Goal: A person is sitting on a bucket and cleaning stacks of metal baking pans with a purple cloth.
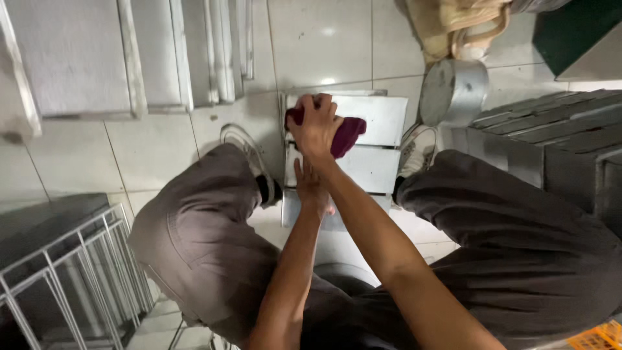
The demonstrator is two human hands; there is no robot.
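I sit over a tiled floor with a flat, slatted metal panel (379, 116) lying between my feet. My right hand (315, 126) presses a dark red cloth (348, 133) onto the panel's far end, fingers closed over the cloth. My left hand (311, 188) rests lower down on the panel's middle, partly hidden under my right forearm; whether it grips the panel I cannot tell. My grey trouser legs and white shoes flank the panel on both sides.
A round metal pot (453, 91) lies on its side just right of the panel. White framed panels (71, 58) lean at upper left. A metal wire rack (65, 259) stands at lower left, stacked grey trays (551, 129) at right, and an orange crate (599, 337) at bottom right.
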